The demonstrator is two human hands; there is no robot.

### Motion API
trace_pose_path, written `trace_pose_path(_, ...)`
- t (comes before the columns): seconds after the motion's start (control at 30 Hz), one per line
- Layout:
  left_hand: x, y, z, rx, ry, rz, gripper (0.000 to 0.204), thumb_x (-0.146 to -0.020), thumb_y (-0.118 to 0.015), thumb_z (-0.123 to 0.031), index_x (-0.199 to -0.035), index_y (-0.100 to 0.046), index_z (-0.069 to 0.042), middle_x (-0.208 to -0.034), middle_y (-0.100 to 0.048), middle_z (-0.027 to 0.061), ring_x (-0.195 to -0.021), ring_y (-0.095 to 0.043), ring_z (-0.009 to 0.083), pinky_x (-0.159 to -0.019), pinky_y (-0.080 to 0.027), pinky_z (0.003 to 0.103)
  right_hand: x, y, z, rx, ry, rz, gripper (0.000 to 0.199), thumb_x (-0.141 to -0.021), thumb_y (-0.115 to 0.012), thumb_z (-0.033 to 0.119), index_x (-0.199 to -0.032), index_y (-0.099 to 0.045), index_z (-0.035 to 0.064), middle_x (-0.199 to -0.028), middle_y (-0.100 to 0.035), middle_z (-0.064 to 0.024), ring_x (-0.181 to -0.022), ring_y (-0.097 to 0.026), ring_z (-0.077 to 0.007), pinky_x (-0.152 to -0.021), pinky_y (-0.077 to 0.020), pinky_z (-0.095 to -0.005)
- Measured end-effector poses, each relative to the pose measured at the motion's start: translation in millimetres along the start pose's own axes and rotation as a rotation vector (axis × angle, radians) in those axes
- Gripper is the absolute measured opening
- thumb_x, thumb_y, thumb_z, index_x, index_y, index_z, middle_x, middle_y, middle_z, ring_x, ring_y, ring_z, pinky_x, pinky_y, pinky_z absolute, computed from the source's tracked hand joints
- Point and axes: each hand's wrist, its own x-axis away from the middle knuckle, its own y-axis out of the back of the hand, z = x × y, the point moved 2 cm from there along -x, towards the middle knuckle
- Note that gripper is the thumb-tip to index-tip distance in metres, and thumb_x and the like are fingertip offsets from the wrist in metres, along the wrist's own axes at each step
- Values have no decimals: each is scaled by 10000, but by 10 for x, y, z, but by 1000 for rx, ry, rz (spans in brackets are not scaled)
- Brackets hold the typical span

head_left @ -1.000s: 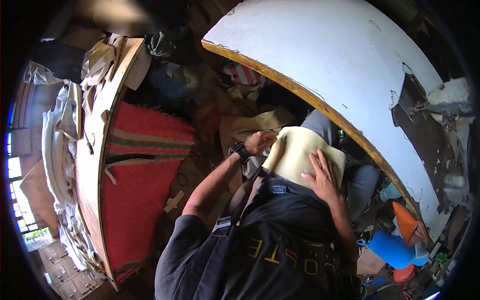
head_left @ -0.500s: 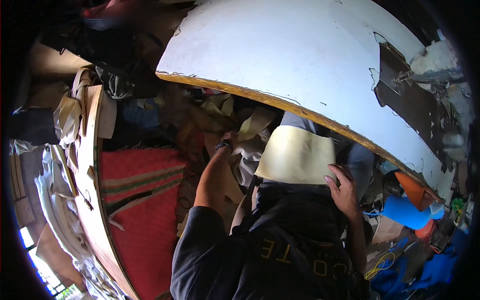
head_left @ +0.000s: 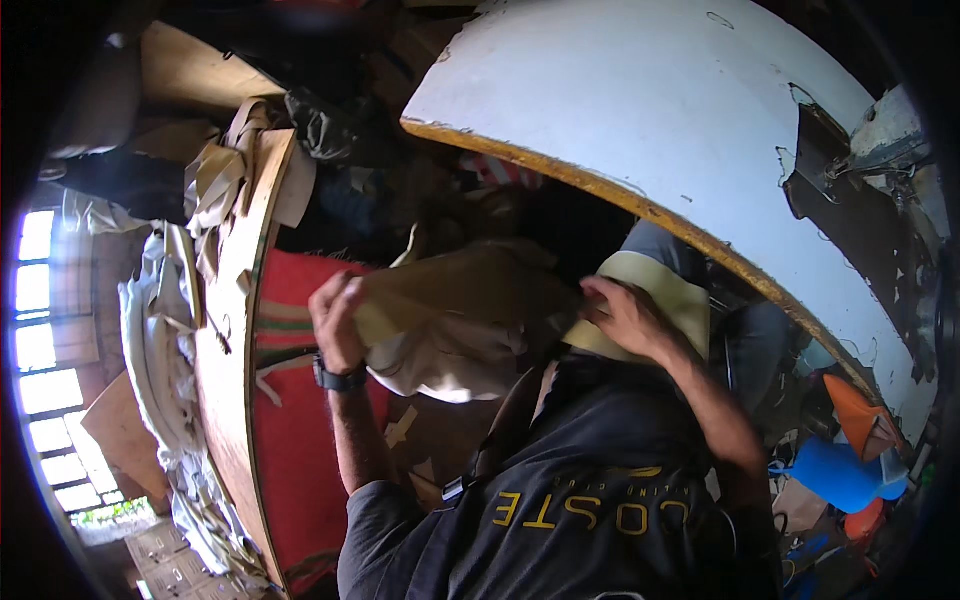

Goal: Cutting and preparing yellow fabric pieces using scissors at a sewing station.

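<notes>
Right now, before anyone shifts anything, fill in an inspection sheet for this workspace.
Surface: white tabletop with a worn wooden edge; a dark brown area shows near its right end.
Work pieces: tan sheet stretched between the hands; pale yellow sheet across the lap; crumpled pale cloth below the tan sheet.
Clutter: red striped cloth at left; blue item and orange piece at lower right.
Hands: left hand grips the tan sheet's left end; right hand is at its other end, grip unclear through blur.
Cables: none clear; the lower-right clutter is too dark to tell.
Surroundings: barred window and draped white fabric at left.
</notes>
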Motion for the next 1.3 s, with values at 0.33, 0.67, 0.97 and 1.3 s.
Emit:
trace_pose_path(0.33,211,1988,351,289,351,-643,298,-1003,-567,-188,-1217,-619,14,-1221,-662,167,-1059,-685,282,-884,-572,440,-447,-945,200,590,266,75,809,-772,-795,375,-1425,-509,-8,-1404,-551,-266,-1358,-496,-411,-1082,-456,-522)
trace_pose_path(0.67,469,2121,471,218,519,-551,211,-966,-596,-191,-1107,-642,-40,-1096,-676,120,-967,-692,266,-799,-566,417,-956,-1405,-522,-836,38,-9,537,-855,-750,228,-1318,-614,-7,-1299,-651,-170,-1229,-593,-307,-1065,-461,-465)
trace_pose_path(0.97,902,2313,881,134,732,-380,135,-933,-622,-194,-1008,-662,-89,-983,-688,78,-885,-699,251,-721,-560,396,-1407,-991,-425,-722,-226,28,421,-898,-707,156,-1286,-639,9,-1151,-717,-76,-1085,-652,-214,-980,-513,-371)
trace_pose_path(1.3,1433,1884,1344,-384,452,1114,163,-960,-616,-219,-1050,-665,-92,-1001,-705,54,-909,-691,243,-735,-549,374,77,-457,1202,-551,565,467,151,-970,-640,140,-1009,-672,-2,-889,-679,-158,-863,-692,-270,-797,-532,-376)
